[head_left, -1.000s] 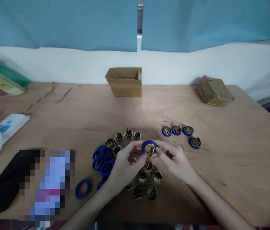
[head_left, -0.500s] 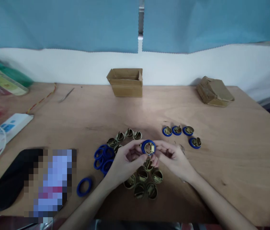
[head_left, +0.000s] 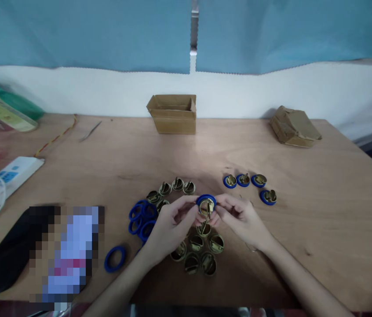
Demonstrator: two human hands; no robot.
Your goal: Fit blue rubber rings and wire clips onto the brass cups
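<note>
Tipped since the earlier frame, the blue-ringed brass piece (head_left: 206,205) sits between the left hand (head_left: 170,224) and the right hand (head_left: 243,220). I see both hands half-curled, pinching its opposite edges, likely to steady it; fingertips beneath are hard to make out. Loose blue rings (head_left: 107,260) lie left of the left hand, conveniently near, I judge.

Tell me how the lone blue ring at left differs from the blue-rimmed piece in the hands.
The lone blue ring has an open centre; the blue-rimmed piece has a brass-coloured metal fitting inside its rim. The ring rests on the table, untouched, while the piece is held between the left hand and right hand. Both show a round blue band.
</note>
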